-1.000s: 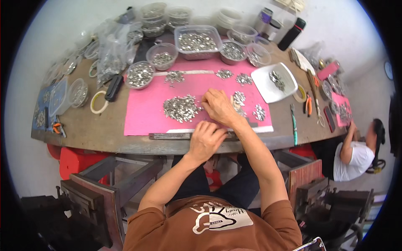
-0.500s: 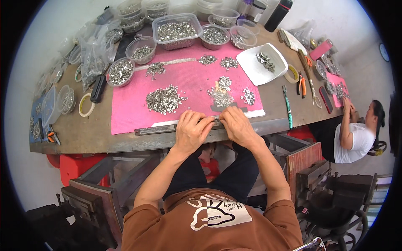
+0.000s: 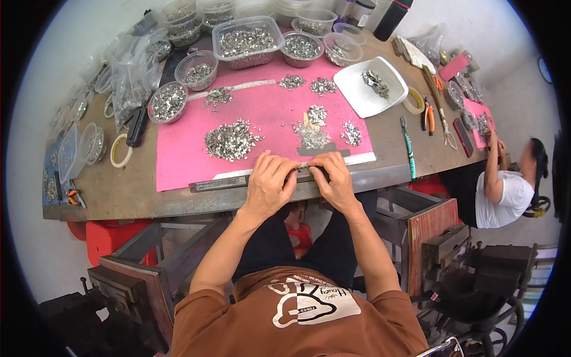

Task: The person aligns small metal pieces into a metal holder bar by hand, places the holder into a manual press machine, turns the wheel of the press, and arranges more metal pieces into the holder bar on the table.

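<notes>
With the left hand (image 3: 270,181) and right hand (image 3: 334,178) both curled down on the long metal strip (image 3: 238,180) at the desk (image 3: 119,196) front edge, apparently pinching small pieces, keep it flat and steady.

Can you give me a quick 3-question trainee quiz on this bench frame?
1. True or false: both hands rest on the long metal strip at the near edge of the pink mat.
2. What lies in the white square tray? A) pliers B) small metal parts C) tape
3. Which hand is nearer the largest pile of metal pieces?

Key: 1 true: left hand and right hand both touch it. 2 B. 3 left hand.
</notes>
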`<action>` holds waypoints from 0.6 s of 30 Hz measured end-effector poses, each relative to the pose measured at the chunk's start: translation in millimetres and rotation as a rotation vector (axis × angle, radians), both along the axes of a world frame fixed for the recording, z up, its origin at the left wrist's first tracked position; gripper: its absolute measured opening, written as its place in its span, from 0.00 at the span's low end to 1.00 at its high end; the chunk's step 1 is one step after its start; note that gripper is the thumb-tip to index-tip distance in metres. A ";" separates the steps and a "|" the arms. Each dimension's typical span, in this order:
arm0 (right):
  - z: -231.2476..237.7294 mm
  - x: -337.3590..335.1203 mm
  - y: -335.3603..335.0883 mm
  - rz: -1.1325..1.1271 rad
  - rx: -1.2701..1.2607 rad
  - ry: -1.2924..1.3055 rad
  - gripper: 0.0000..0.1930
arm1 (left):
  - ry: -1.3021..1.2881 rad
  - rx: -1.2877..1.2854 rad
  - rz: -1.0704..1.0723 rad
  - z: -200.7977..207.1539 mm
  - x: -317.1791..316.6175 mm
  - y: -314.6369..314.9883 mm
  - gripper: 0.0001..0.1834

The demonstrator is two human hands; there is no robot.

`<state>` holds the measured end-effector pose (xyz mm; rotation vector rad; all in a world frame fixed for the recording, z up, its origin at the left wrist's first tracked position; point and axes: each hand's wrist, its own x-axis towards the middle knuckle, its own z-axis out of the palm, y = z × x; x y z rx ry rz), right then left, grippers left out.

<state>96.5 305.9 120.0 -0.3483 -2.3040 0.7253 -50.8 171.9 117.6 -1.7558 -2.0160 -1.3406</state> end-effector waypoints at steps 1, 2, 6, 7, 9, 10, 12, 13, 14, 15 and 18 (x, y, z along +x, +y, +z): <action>-0.2 -0.1 0.4 -0.004 -0.025 0.001 0.06 | -0.013 -0.001 -0.009 0.2 -0.5 0.2 0.10; -0.4 -0.1 -0.1 -0.003 -0.027 0.003 0.06 | -0.010 -0.002 -0.009 0.3 -0.7 0.2 0.10; -0.3 -2.1 -2.9 -0.019 -0.076 -0.014 0.07 | 0.013 -0.037 -0.010 1.1 -0.6 1.2 0.09; 0.6 -3.3 -2.7 -0.036 -0.078 -0.035 0.07 | 0.020 -0.040 -0.008 2.3 -0.8 2.6 0.08; -3.1 -2.2 -2.9 -0.025 -0.072 -0.018 0.07 | 0.039 -0.056 0.008 2.3 2.3 1.7 0.09; -4.0 -1.2 -3.2 -0.017 -0.063 -0.003 0.07 | 0.055 -0.069 0.021 2.0 4.0 1.5 0.09; -1.1 -0.4 -1.3 -0.009 -0.046 -0.016 0.08 | 0.061 -0.059 0.032 1.2 4.8 3.9 0.09; -0.1 -0.3 -1.4 -0.002 -0.028 -0.029 0.08 | 0.065 -0.048 0.043 0.4 4.7 4.3 0.09; -0.1 -0.6 -2.9 -0.002 -0.030 -0.029 0.08 | 0.066 -0.050 0.042 -0.2 3.8 3.6 0.09; -0.2 -1.4 -5.2 -0.013 -0.009 -0.034 0.09 | 0.054 -0.061 0.033 -0.6 2.5 2.4 0.09; -0.1 -4.2 -10.7 -0.048 0.041 -0.040 0.10 | 0.049 -0.079 0.043 2.2 4.7 3.7 0.10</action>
